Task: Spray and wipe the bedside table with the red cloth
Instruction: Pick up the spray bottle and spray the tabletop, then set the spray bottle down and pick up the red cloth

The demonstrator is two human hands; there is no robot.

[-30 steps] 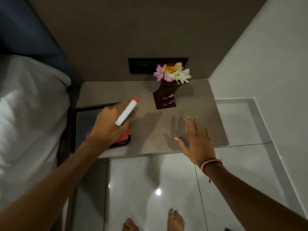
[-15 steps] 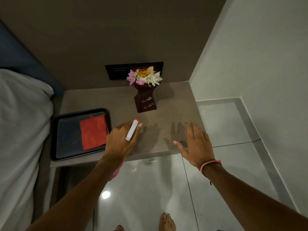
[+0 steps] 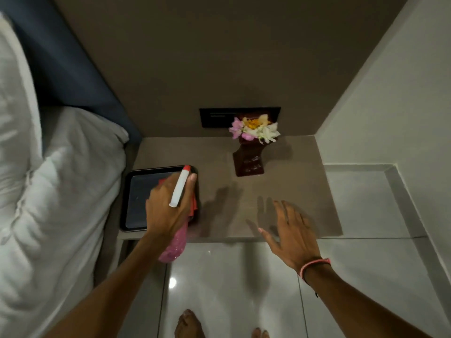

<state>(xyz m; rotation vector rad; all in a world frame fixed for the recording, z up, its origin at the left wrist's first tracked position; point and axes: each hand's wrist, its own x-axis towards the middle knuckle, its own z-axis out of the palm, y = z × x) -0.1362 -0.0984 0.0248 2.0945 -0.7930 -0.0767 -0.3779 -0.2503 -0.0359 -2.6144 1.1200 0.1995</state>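
Note:
My left hand (image 3: 168, 208) grips a spray bottle (image 3: 180, 189) with a white head, a red nozzle tip and a pink body that hangs below my palm. The hand hovers over the right side of a black tray (image 3: 136, 191) on the grey bedside table (image 3: 280, 191). Most of the red cloth (image 3: 194, 203) in the tray is hidden by my hand; only its right edge shows. My right hand (image 3: 290, 230) is spread flat, fingers apart, over the table's front edge and holds nothing.
A dark brown vase with pink, white and yellow flowers (image 3: 249, 154) stands at the table's back. A black wall panel (image 3: 239, 117) sits behind it. White bedding (image 3: 56, 191) lies left, a white wall right. My bare feet stand on glossy floor tiles (image 3: 231, 276).
My left hand has moved back left with the spray bottle, from the table's front middle to over the tray, covering the red cloth. My right hand has stayed over the front edge.

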